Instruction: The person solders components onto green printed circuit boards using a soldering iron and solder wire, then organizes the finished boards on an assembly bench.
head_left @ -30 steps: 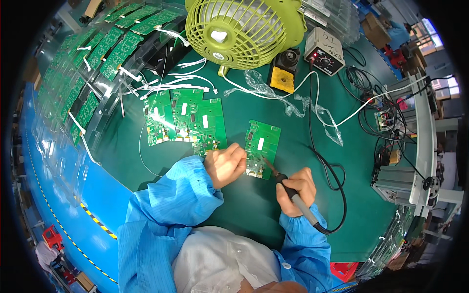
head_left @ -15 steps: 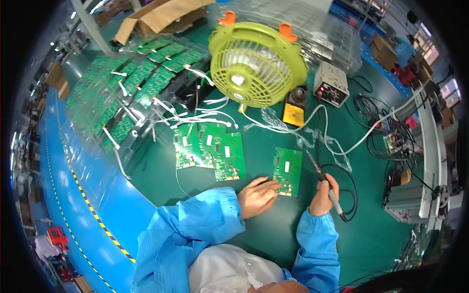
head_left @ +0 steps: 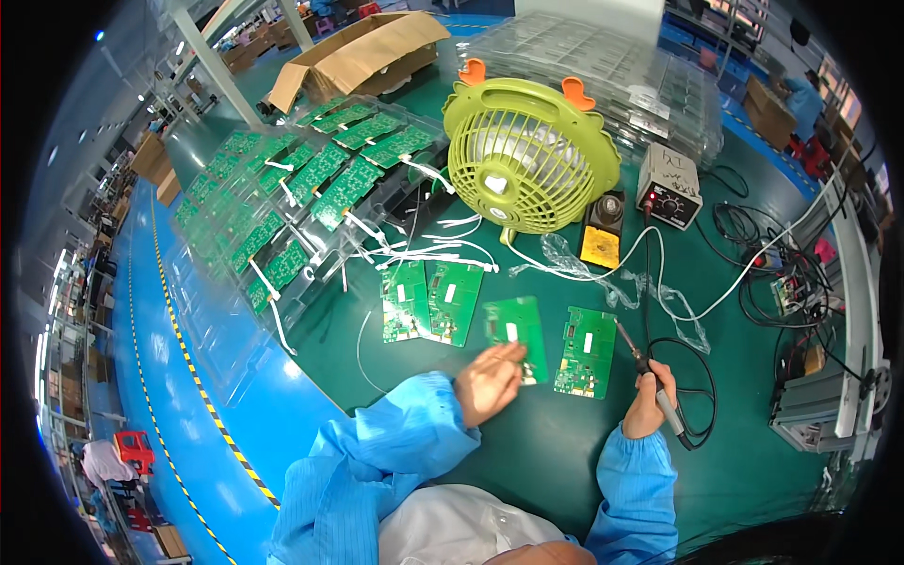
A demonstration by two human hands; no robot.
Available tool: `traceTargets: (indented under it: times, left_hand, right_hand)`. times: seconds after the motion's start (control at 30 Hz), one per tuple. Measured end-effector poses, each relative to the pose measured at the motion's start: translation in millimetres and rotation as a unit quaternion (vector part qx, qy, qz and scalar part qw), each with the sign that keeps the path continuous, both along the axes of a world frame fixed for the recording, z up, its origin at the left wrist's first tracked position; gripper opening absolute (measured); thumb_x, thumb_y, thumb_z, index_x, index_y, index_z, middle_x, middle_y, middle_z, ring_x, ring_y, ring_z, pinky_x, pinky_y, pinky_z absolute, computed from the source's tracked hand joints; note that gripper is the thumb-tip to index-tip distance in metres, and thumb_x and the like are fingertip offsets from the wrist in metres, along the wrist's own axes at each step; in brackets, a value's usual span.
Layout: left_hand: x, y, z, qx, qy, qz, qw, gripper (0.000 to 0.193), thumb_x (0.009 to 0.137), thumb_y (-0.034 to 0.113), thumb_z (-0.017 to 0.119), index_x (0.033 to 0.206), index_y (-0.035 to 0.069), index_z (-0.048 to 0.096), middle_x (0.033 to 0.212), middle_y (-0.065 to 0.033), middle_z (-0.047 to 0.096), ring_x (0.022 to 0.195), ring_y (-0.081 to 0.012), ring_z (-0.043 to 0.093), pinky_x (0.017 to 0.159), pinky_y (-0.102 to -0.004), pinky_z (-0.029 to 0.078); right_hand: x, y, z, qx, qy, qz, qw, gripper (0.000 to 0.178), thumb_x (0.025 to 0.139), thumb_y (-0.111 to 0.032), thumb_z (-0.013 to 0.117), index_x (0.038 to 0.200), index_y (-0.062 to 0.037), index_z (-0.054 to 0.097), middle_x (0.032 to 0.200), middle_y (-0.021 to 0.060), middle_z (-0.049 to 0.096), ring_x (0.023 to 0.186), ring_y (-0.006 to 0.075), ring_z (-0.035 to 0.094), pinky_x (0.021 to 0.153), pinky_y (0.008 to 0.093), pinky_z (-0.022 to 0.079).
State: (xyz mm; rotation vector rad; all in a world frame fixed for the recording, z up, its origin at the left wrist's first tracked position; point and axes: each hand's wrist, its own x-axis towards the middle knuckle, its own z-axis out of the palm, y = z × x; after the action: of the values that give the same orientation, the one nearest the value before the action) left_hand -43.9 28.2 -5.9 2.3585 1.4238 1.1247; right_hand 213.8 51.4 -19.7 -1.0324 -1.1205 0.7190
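My left hand [head_left: 490,384] is closed on the lower left edge of a green circuit board [head_left: 527,325], slightly smeared by motion. Right of it, another green board [head_left: 587,353] lies flat on the green mat, apart from both hands. My right hand [head_left: 646,403] grips a soldering iron [head_left: 669,414] by its grey handle. Its metal tip points up and left, near that board's upper right corner. Left of the held board, two more boards lie side by side, a left one [head_left: 400,306] and a right one [head_left: 459,303].
A green fan [head_left: 527,155] stands at the back, beside the iron's stand with its yellow sponge [head_left: 600,249] and a soldering station [head_left: 669,185]. White cables [head_left: 428,256] lie behind the boards. Clear trays [head_left: 240,212] of boards fill the left. Black cords [head_left: 749,231] tangle at right.
My left hand has left the right-hand board and taken one board from the left group, now carried rightward. The whole view has shifted. My right hand still holds the iron.
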Motion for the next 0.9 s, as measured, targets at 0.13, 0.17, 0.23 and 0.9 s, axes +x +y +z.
traceTargets:
  times: [0.13, 0.17, 0.23, 0.9]
  left_hand:
    - [-2, 4, -3, -0.028, -0.026, -0.032, 0.999, 0.015, 0.076, 0.003, 0.059, 0.091, 0.001, 0.055, 0.113, -0.0141, 0.061, 0.111, -0.0286, 0.056, 0.098, -0.0444, 0.038]
    - [-5, 6, -3, -0.031, -0.026, -0.030, 0.999, 0.015, 0.076, 0.003, 0.059, 0.090, 0.002, 0.055, 0.113, -0.0136, 0.061, 0.112, -0.0276, 0.056, 0.099, -0.0451, 0.037]
    - [-18, 15, 1, -0.031, -0.018, 0.016, 0.999, 0.013, 0.077, 0.003, 0.058, 0.088, 0.004, 0.055, 0.114, -0.0125, 0.061, 0.114, -0.0262, 0.054, 0.101, -0.0468, 0.034]
    - [-26, -24, 8, -0.100, -0.010, 0.065, 0.993, 0.010, 0.079, 0.004, 0.057, 0.085, 0.006, 0.050, 0.122, -0.0139, 0.057, 0.118, -0.0294, 0.052, 0.105, -0.0490, 0.028]
  right_hand:
    - [-4, -4, 4, -0.005, 0.014, -0.010, 1.000, 0.019, 0.079, -0.005, 0.054, 0.096, 0.0008, 0.059, 0.086, 0.0091, 0.052, 0.072, 0.0166, 0.045, 0.067, 0.0250, 0.038]
    - [-5, -5, 5, -0.007, 0.024, -0.017, 1.000, 0.020, 0.076, -0.003, 0.053, 0.095, 0.0005, 0.060, 0.085, 0.0097, 0.053, 0.073, 0.0177, 0.045, 0.068, 0.0260, 0.038]
    - [-3, -5, 4, -0.010, 0.033, -0.031, 0.999, 0.021, 0.074, -0.002, 0.053, 0.093, 0.0003, 0.060, 0.084, 0.0103, 0.054, 0.074, 0.0188, 0.046, 0.070, 0.0269, 0.039]
    - [-2, -5, -1, 0.018, -0.032, 0.015, 0.999, 0.019, 0.083, -0.010, 0.056, 0.099, 0.0006, 0.059, 0.089, 0.0093, 0.049, 0.070, 0.0153, 0.044, 0.060, 0.0224, 0.037]
